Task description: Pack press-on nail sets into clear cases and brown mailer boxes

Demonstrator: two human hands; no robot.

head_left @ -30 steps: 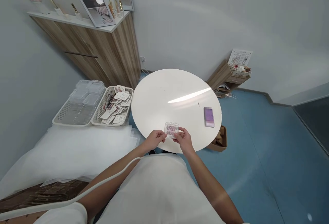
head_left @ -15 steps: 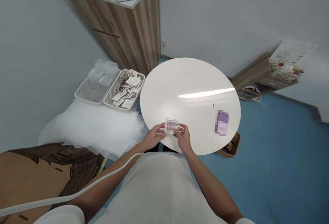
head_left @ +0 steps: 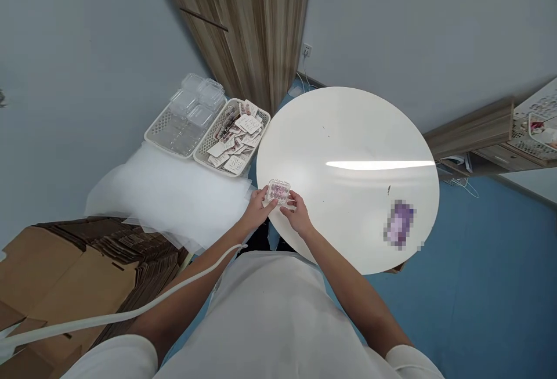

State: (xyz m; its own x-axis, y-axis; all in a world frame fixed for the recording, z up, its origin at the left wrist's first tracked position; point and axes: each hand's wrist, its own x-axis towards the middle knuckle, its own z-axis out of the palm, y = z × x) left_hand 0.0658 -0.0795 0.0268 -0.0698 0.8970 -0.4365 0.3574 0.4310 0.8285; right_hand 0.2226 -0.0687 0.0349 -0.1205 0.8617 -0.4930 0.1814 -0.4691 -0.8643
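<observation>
A small clear plastic case of pink press-on nails (head_left: 279,191) is held up over the near left edge of the round white table (head_left: 348,129). My left hand (head_left: 256,209) grips its left side, with the thumb on the lower edge. At the right side, the curled fingers of my right hand (head_left: 298,214) meet the case, and its thumb lies just below the bottom edge. The lid looks closed.
Left of the table are a white basket of nail cards (head_left: 236,164) and a basket of clear plastic boxes (head_left: 174,145). Translucent sheets (head_left: 174,193) lie nearer me, above folded cardboard (head_left: 82,286). A blurred purple item (head_left: 399,224) is on the table's right. A white hose-like arm (head_left: 130,314) crosses my left arm.
The view has swung left and down. My hands and the case have moved slightly left and up in the picture. My right thumb has come off the front of the case.
</observation>
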